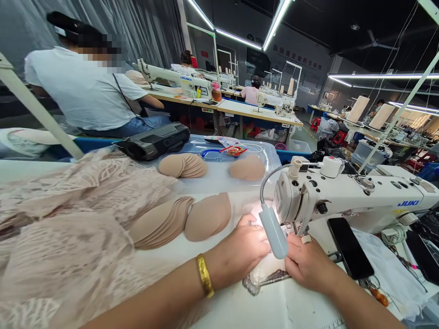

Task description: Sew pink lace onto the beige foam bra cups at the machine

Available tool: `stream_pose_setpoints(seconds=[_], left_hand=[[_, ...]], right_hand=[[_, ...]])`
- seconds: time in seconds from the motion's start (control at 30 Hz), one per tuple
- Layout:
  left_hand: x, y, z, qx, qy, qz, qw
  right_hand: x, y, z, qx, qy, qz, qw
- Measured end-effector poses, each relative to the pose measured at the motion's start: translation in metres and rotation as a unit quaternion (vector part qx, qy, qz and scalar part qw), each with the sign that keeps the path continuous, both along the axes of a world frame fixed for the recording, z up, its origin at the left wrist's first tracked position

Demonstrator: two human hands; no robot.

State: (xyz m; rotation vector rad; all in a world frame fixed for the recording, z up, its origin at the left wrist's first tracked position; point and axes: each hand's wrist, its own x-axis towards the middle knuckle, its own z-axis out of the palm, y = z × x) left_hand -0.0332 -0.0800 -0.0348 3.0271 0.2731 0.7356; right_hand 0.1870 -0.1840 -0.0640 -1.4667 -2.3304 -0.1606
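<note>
Both hands are close together beneath the head of a white sewing machine (339, 192). My left hand (240, 249), with a gold bracelet at the wrist, has its fingers curled on a pale, brightly lit piece of fabric (269, 270). On the other side of the needle area, my right hand (307, 260) grips the same piece with bent fingers. A grey gooseneck lamp (273, 233) hangs between the hands and hides several fingertips and the needle. Left of my left hand lie fanned stacks of beige oval pads (159, 224), (208, 218).
Cream lace fabric (68, 228) covers the table's left side. Behind it are a clear plastic lid (219, 176) with more pads and a black bag (157, 140). A phone (350, 246) lies right of my right hand. A seated co-worker (85, 91) is at the far left.
</note>
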Motion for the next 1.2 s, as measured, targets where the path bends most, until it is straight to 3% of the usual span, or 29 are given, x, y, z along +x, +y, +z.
stream_pose_setpoints(seconds=[0.1,0.27,0.4,0.53,0.67,0.8,0.9,0.97,1.0,1.13,1.2], left_hand=[[-0.001,0.009,0.001,-0.02,0.024,-0.006,0.999],[0.004,0.017,0.001,0.01,0.049,0.041,0.998],[-0.013,0.009,0.015,0.024,0.051,0.089,0.994],[-0.071,-0.023,0.034,0.021,0.009,0.157,0.987],[-0.126,-0.075,0.027,-0.042,-0.019,0.237,0.97],[-0.136,-0.116,0.007,-0.147,-0.01,0.275,0.95],[-0.125,-0.131,0.009,-0.274,-0.068,0.234,0.93],[-0.116,-0.134,0.015,-0.405,-0.131,0.203,0.882],[-0.112,-0.134,0.017,-0.473,-0.176,0.199,0.84],[-0.094,-0.124,0.015,-0.678,-0.365,0.229,0.596],[-0.085,-0.119,0.011,-0.732,-0.391,0.234,0.507]], right_hand=[[-0.002,0.002,0.0,0.006,0.005,-0.005,1.0],[-0.002,0.003,-0.001,0.027,0.002,-0.002,1.0],[0.001,0.006,-0.002,0.057,-0.006,0.008,0.998],[0.009,0.008,0.001,0.098,-0.009,-0.016,0.995],[0.017,0.007,-0.004,0.125,0.016,-0.012,0.992],[0.004,-0.004,-0.001,0.056,0.044,0.059,0.996],[-0.023,-0.024,0.018,-0.053,0.118,0.151,0.98],[-0.044,-0.037,0.032,-0.13,0.2,0.186,0.953],[-0.054,-0.042,0.037,-0.18,0.25,0.183,0.934],[-0.078,-0.049,0.04,-0.314,0.461,0.079,0.826],[-0.08,-0.047,0.036,-0.326,0.516,0.043,0.791]])
